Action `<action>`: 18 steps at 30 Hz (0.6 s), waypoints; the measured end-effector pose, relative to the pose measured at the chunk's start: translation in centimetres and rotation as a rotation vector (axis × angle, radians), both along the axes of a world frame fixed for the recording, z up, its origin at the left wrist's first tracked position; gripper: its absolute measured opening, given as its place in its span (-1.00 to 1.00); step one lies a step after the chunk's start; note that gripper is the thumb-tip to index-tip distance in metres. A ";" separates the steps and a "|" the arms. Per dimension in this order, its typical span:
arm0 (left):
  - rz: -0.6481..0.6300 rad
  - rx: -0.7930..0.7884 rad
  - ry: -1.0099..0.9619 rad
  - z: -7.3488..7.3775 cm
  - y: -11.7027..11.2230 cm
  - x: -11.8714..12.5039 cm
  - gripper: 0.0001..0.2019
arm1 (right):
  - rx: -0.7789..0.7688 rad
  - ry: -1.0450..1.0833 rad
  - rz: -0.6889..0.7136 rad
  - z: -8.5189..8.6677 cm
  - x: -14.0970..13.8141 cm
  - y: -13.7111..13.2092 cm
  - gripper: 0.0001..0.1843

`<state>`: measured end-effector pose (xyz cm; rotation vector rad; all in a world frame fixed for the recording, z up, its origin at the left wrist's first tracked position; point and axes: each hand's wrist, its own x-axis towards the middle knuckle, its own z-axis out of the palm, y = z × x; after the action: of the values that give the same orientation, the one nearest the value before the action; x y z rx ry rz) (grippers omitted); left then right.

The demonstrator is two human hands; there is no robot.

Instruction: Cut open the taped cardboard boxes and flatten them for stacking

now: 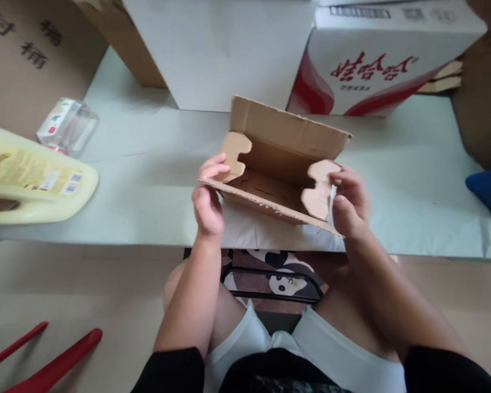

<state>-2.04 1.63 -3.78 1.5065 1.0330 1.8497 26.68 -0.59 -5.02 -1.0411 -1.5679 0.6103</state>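
A small brown cardboard box (276, 158) stands at the table's near edge with its top open and its inside visible. Its long flaps spread toward the back and front, and notched flaps show at both ends. My left hand (209, 210) is closed around the left front corner, fingers on the left notched flap (233, 155) and thumb below the front flap. At the other end, my right hand (349, 202) has its fingers curled on the edge of the right notched flap (321, 185). No contents can be made out inside the box.
Behind stand a large white box (229, 54) and a red-and-white printed carton (364, 71). On the left are a yellow bottle (36, 174), a clear container (71, 128) and a big brown carton (33, 71). A blue object (489, 191) sits at right on the pale-green tablecloth (139, 191).
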 end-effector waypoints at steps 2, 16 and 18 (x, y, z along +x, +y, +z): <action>0.062 0.053 0.048 -0.3 0.4 0.6 -0.57 | 0.050 -0.075 0.054 0.1 0.4 -0.4 -0.60; 0.256 0.040 0.182 -0.8 1.1 2.8 -0.51 | 0.076 0.274 0.056 0.2 -1.1 -0.4 -0.53; 0.237 0.016 0.211 -0.8 0.9 2.6 -0.51 | 0.019 0.290 0.062 0.1 -1.3 -0.5 -0.37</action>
<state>0.60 2.54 -4.53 1.6773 1.3488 1.8876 25.40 -1.10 -4.88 -0.8498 -1.3517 0.7524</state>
